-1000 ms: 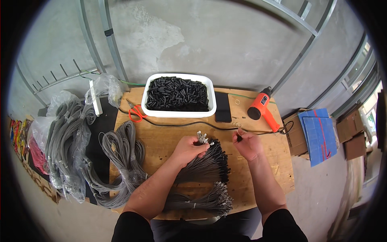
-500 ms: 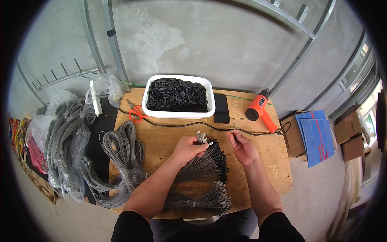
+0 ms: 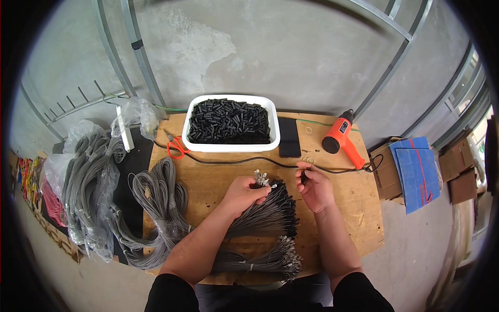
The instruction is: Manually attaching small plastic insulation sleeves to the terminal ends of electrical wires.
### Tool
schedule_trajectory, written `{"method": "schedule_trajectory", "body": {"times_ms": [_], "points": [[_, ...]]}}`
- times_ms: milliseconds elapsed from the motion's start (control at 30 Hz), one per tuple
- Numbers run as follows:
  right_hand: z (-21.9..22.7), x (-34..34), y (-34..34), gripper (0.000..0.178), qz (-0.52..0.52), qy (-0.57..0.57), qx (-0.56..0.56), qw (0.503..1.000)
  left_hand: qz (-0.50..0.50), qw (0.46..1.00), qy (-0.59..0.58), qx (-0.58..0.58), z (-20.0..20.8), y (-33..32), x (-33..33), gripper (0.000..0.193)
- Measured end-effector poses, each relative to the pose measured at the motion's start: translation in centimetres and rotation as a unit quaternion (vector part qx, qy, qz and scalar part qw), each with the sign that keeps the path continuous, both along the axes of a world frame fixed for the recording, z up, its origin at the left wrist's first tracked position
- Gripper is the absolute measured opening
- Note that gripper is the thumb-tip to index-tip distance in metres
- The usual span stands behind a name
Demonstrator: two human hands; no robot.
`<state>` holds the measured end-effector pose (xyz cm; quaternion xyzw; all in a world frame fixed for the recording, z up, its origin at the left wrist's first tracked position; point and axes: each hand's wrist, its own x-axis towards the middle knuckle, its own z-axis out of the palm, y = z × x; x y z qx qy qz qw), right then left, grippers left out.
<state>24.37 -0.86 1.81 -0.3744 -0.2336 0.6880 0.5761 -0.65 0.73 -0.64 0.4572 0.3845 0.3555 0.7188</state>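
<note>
- grey plaster wall [image 3: 301,57] with metal framing, behind a wooden tabletop [image 3: 345,213].
- my left grip [image 3: 245,194]: closed, thumb pressed over the fingers, around a cluster of silver-tipped ends [image 3: 262,178] that stick up from the fist.
- my right grip [image 3: 318,191]: fingers curled, palm partly showing, thumb and fingertips nearly together on a small dark piece [image 3: 304,177]; well apart from the tub, level with my left.
- grey cables with black ends [image 3: 289,210]: fanned on the tabletop, between my forearms.
- tied grey bundle with silver ends [image 3: 287,258]: just nearer the body.
- white tub [image 3: 231,147], filled with short black tubes [image 3: 228,120]: toward the wall.
- orange heat gun [image 3: 340,138]: right of the tub, i note.
- orange-handled scissors [image 3: 177,147]: just left of it.
- looped grey cables [image 3: 165,190]: left of my left forearm.
</note>
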Motion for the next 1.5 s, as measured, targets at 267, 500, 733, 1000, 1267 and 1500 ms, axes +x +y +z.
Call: {"method": "schedule_trajectory", "body": {"times_ms": [267, 500, 733, 1000, 1267, 1500], "points": [[-0.1, 0.2, -0.3, 0.029, 0.054, -0.02, 0.011, 0.998, -0.001, 1.0, -0.004, 0.001, 0.2, -0.1, 0.0, 0.013], [-0.5, 0.1, -0.8, 0.028, 0.086, 0.069, 0.013, 0.994, -0.001, 1.0, -0.01, -0.002, 0.7, -0.3, 0.1, 0.012], [-0.2, -0.4, -0.9, 0.025, 0.042, 0.054, -0.033, 0.997, 0.003, 1.0, -0.009, 0.012, 0.9, -0.5, 0.3, 0.013], [-1.1, -0.8, -1.4, 0.02, 0.074, -0.028, 0.022, 0.997, 0.003, 1.0, -0.018, 0.018, 1.0, -0.5, 0.3, 0.013], [0.7, -2.1, -2.0, 0.023, 0.079, -0.033, -0.002, 0.996, -0.003, 0.999, -0.038, -0.007, 1.1, -0.5, 0.0, 0.013], [0.8, -2.5, -2.3, 0.02, 0.087, -0.122, 0.036, 0.988, -0.002, 0.999, -0.035, -0.002, 1.0, -0.5, 0.0, 0.015]]}}
